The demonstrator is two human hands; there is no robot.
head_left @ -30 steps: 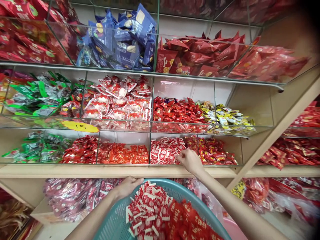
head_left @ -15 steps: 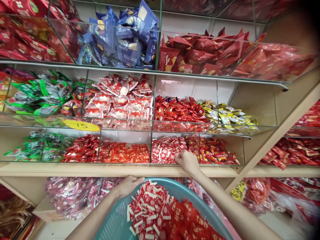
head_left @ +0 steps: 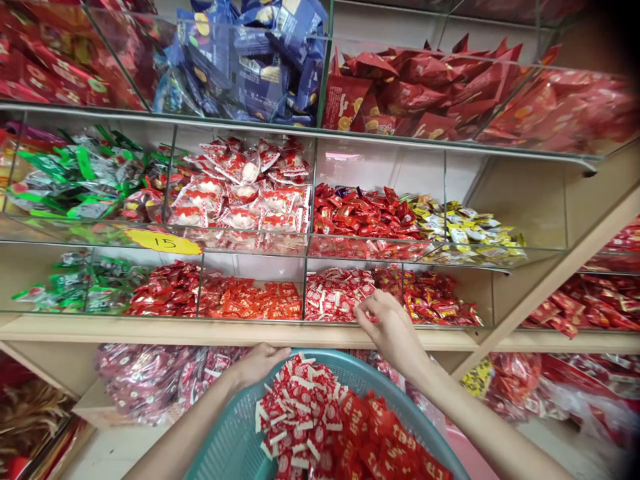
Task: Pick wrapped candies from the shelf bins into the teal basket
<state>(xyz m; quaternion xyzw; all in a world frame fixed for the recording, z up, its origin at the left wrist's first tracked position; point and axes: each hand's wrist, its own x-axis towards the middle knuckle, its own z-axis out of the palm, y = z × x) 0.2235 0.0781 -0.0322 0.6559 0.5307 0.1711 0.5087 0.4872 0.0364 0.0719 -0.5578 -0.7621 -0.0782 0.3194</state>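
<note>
A teal plastic basket (head_left: 235,427) sits low in front of me, with red-and-white wrapped candies (head_left: 300,413) on its left side and red candies with gold print (head_left: 385,440) on its right. My left hand (head_left: 263,363) grips the basket's far rim. My right hand (head_left: 390,327) is raised at the front of the lowest glass bin, which holds matching red-and-white candies (head_left: 333,293). Its fingers are loosely curled, thumb and forefinger apart, and no candy shows between them. The palm side is hidden.
Glass-fronted shelves hold blue packets (head_left: 260,67), dark red packets (head_left: 430,87) and green wrapped sweets (head_left: 80,173). A yellow label (head_left: 164,241) reads 15. A wooden shelf edge (head_left: 150,331) runs above the basket; bagged goods (head_left: 145,383) lie underneath.
My right hand has shifted slightly right and back from the bin, and its fingers have loosened from a tight curl. My left hand stays on the basket rim. The camera view has shifted slightly.
</note>
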